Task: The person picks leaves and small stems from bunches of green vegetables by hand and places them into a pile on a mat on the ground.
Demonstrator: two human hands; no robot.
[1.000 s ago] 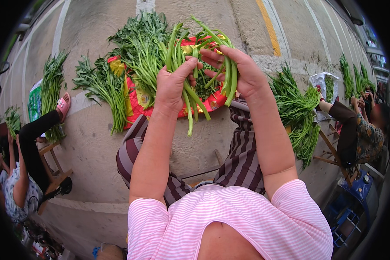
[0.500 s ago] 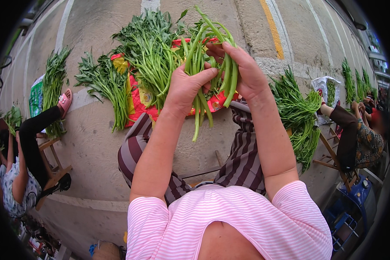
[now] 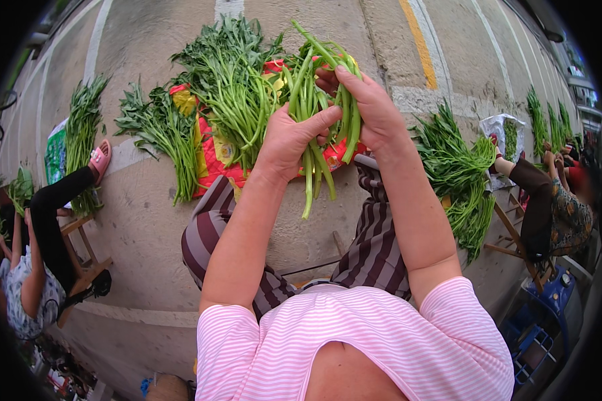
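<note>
Between my two hands is a loose bunch of thick green water spinach stems point(image 3: 309, 175). My left hand point(image 3: 294, 137) is closed round the lower stems, its thumb laid across them. My right hand point(image 3: 373, 107) grips several stems at the right side of the bunch, thumb on top and fingers behind. Some fingertips are hidden by the stems. Just beyond my left hand lies a large pile of water spinach point(image 3: 231, 87), leaves pointing away and stems toward me. It rests on a red and yellow plastic sheet point(image 3: 211, 164).
A smaller heap of greens point(image 3: 164, 127) lies to the left, and another heap point(image 3: 455, 167) to the right. Seated people work at both sides, near a wooden stool point(image 3: 80, 267) on the left. A white sack point(image 3: 512, 144) and a blue vehicle point(image 3: 548, 301) are at the right.
Both hands have shifted slightly with the stems. The right hand has moved a little left, toward the left hand, and the long upper stem has dipped leftward.
</note>
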